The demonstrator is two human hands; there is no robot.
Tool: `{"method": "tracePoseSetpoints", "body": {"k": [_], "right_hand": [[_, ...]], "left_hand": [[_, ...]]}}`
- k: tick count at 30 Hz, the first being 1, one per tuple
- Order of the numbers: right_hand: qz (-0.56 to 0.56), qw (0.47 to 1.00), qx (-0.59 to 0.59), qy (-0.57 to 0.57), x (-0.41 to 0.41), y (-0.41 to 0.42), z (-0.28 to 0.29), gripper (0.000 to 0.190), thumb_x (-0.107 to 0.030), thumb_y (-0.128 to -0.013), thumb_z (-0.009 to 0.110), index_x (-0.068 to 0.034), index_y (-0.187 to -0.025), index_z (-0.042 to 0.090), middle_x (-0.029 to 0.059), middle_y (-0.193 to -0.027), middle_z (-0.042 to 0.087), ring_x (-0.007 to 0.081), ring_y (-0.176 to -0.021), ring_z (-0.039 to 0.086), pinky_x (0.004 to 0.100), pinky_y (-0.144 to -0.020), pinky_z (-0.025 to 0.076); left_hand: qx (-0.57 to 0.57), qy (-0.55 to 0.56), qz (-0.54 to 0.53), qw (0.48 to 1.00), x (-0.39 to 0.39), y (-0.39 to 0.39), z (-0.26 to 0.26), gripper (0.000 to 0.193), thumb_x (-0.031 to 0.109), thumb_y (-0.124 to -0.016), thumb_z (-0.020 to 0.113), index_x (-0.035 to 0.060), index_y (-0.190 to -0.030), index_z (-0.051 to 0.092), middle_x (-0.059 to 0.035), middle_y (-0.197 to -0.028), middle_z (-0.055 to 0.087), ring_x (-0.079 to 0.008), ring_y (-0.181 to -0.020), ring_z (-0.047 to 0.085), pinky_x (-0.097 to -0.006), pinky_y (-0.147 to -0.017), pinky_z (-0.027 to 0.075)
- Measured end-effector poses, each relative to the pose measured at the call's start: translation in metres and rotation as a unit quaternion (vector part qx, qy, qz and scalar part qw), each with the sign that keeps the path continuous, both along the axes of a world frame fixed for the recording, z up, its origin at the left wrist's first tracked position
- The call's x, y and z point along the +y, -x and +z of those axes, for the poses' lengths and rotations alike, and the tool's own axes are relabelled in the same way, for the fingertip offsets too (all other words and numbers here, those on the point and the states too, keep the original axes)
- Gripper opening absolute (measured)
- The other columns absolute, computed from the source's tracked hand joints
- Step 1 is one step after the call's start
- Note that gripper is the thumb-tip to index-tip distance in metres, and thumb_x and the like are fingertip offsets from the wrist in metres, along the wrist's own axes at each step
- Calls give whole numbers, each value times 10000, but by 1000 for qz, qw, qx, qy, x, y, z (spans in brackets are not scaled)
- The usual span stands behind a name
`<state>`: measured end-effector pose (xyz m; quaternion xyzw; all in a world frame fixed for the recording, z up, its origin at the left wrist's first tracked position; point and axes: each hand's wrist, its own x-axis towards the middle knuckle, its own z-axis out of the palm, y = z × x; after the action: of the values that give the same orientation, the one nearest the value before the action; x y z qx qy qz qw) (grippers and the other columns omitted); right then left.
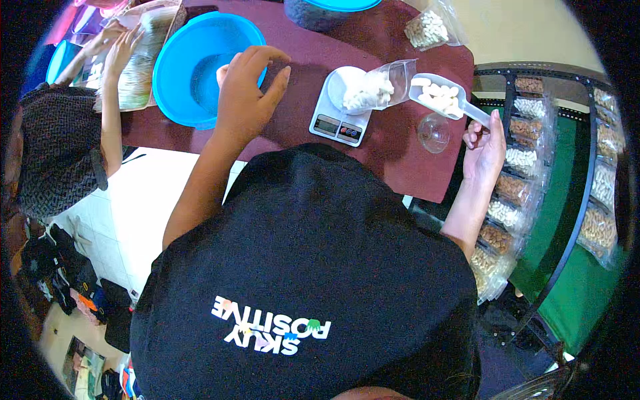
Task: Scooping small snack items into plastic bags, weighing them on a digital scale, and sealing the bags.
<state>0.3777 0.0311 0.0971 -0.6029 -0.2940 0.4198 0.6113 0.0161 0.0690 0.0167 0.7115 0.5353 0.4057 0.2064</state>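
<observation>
My right hand (484,145) grips the handle of a translucent plastic scoop (465,102) that holds white oblong pieces. Beside the scoop's front edge, a clear plastic bag (382,85) with similar white pieces lies on a white digital kitchen scale (345,127). A small clear bowl (434,133) stands below the scoop. To the left of the scale, my left hand (255,90) hovers with its fingers apart and holds nothing. It overlaps the right rim of a large blue plastic basin (172,85) in the view; whether they touch I cannot tell.
Another person's hands (117,50) are over a box of long pale strands (150,55) at the left. A filled bag (427,27) and a blue-rimmed container (320,15) stand at the far side of the maroon table (295,120). Racks with hanging snack packets (512,187) are at the right.
</observation>
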Motion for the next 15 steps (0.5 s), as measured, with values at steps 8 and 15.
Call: {"method": "tracePoseSetpoints", "body": {"k": [8, 15], "right_hand": [[21, 998, -53, -6, 4, -2, 5, 198, -259, -957, 526, -75, -888, 508, 15, -648, 477, 85, -546, 422, 220, -471, 295], [-20, 996, -84, 1, 8, 0, 6, 211, -275, -928, 574, -82, -864, 517, 22, -615, 493, 80, -503, 408, 215, -457, 289]], "left_hand": [[8, 11, 14, 1000, 0, 15, -5, 155, 229, -838, 617, 149, -969, 632, -2, -977, 619, -195, -948, 569, -389, -844, 316], [33, 38, 20, 999, 0, 21, -6, 158, 227, -841, 613, 150, -978, 631, -4, -963, 619, -185, -940, 573, -379, -848, 309]]}}
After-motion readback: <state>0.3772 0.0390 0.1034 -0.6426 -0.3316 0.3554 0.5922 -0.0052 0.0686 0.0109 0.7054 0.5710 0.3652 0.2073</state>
